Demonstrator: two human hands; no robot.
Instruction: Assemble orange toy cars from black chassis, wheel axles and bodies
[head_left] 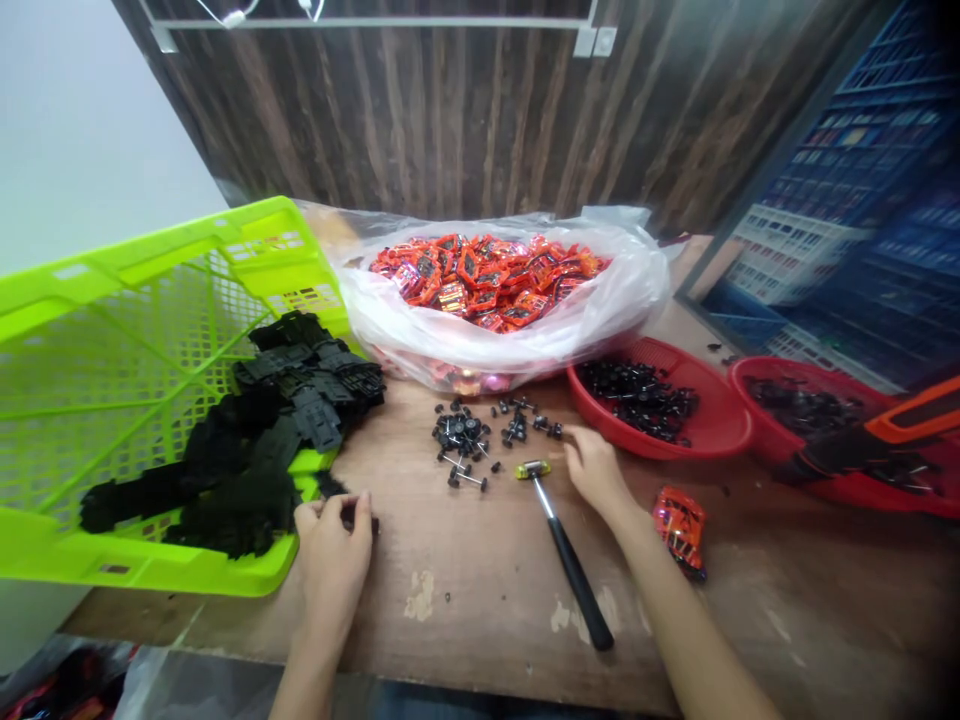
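Note:
My left hand (334, 540) is closed on a black plastic part, mostly hidden by the fingers, in front of the green crate's corner. My right hand (592, 468) reaches to the edge of the loose parts, its fingertips pinched at a small black-wheeled axle (555, 430). Left of it lies a pile of wheel axles (459, 432), black wheels on thin metal rods. A hammer (568, 570) with a yellow-tipped head and black handle rests between my hands. Beside my right forearm sits an orange-red toy car (681, 530).
At left, a tilted lime-green crate (150, 568) holds black plastic chassis. A clear plastic bag (630, 300) of orange car bodies stands at the back. Two red baskets (720, 425) of black parts are at right, with an orange-and-black tool (870, 435) over the farther one.

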